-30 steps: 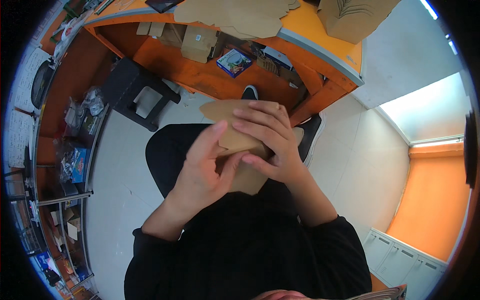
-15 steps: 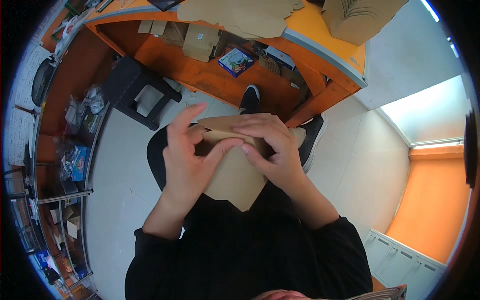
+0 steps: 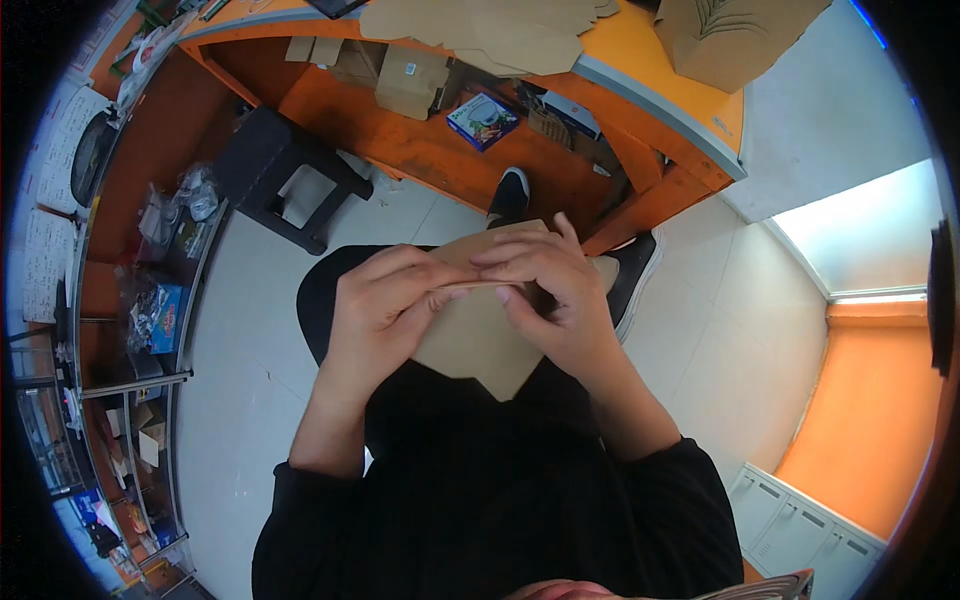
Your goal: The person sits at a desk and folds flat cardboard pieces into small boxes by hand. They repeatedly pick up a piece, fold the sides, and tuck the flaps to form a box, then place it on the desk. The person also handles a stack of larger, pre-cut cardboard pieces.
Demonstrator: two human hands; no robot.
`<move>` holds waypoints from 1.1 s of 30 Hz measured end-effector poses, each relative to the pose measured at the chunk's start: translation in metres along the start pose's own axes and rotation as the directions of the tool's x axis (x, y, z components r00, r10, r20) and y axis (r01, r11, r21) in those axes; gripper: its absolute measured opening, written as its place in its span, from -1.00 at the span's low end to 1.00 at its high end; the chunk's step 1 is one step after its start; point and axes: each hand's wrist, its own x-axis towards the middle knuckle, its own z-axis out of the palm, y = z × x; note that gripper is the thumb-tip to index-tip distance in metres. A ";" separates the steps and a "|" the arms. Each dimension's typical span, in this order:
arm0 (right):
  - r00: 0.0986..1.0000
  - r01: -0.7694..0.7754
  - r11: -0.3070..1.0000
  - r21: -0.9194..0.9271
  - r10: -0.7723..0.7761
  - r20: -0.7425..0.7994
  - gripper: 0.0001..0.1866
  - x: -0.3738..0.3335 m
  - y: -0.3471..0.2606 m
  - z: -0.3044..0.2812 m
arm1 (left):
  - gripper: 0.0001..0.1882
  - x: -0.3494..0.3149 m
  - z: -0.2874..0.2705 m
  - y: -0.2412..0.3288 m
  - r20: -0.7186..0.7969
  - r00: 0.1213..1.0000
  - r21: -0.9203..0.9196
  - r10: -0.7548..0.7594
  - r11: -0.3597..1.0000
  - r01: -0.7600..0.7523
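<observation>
A brown cardboard piece (image 3: 482,335) rests over my lap, its pointed lower end toward me and a folded ridge across its upper part. My left hand (image 3: 385,305) pinches this ridge from the left, thumb on the near side and fingers over the far side. From the right, my right hand (image 3: 560,290) grips the same ridge, its thumb below and its fingers laid across the top, one finger raised. The two hands' fingertips nearly meet at the middle of the fold. Part of the cardboard is hidden beneath the fingers.
Ahead stands an orange desk (image 3: 690,180) with flat cardboard sheets (image 3: 480,35) and a stack of folded cardboard (image 3: 720,45) on it. Boxes, one a blue box (image 3: 482,122), lie on its lower shelf. A black stool (image 3: 285,175) and a cluttered shelf unit (image 3: 130,380) are at left.
My left hand's fingers, raised and spread before, have come down onto the cardboard and closed on the fold. The ridge looks pressed flatter. One right finger has lifted.
</observation>
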 end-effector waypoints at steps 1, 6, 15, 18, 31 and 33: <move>1.000 -0.028 0.998 -0.047 0.029 0.012 -0.78 0.001 -0.004 -0.003 | -0.83 0.002 0.000 0.004 0.014 1.000 0.025 -0.010 1.000 0.010; 0.984 -0.115 0.992 0.046 0.120 -0.133 -0.79 -0.004 0.001 -0.017 | -0.71 0.018 0.013 0.006 -0.220 0.973 0.054 0.070 0.997 -0.059; 0.890 -0.205 0.952 0.225 0.277 -0.361 -0.78 -0.012 0.010 -0.046 | -0.46 -0.010 0.048 -0.010 0.459 0.871 -0.827 -0.174 0.276 0.490; 0.946 -0.091 0.995 -0.043 0.073 -0.317 -0.73 -0.010 0.021 -0.048 | -0.53 0.012 0.062 0.021 0.521 0.684 -0.802 -0.511 -0.019 0.597; 0.964 0.256 0.955 -0.150 -0.240 0.117 -0.65 -0.014 0.029 -0.071 | -0.59 0.009 0.046 0.012 0.650 0.636 -0.725 -0.415 -0.087 0.683; 0.954 0.285 0.945 -0.158 -0.263 0.146 -0.66 -0.012 0.029 -0.072 | -0.60 0.005 0.047 0.007 0.597 0.685 -0.706 -0.418 0.133 0.696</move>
